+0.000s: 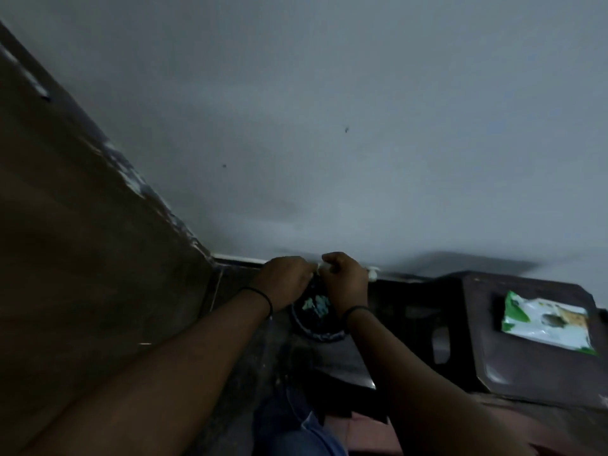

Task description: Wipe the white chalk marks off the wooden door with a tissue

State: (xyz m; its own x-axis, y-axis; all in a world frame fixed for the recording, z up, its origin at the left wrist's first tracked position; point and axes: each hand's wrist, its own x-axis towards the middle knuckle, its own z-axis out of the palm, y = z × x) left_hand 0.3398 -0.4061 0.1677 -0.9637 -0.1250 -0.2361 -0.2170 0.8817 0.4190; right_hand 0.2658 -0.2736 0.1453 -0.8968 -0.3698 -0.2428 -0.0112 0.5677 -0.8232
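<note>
Tissue (320, 265) pinched btwn both hands; crumpled

Both hands meet low against the pale wall (329, 126) — the left hand (285, 282) and right hand (345, 278) curl closed on a small white tissue (320, 265) pinched between their fingertips. Just below the fingers sits a dark round object (316, 319) with teal marks. Left of the fingers rises the brown wooden door (82, 241); well to their right, a green-and-white packet (547, 320) lies on a dark stool (526, 366).
</note>
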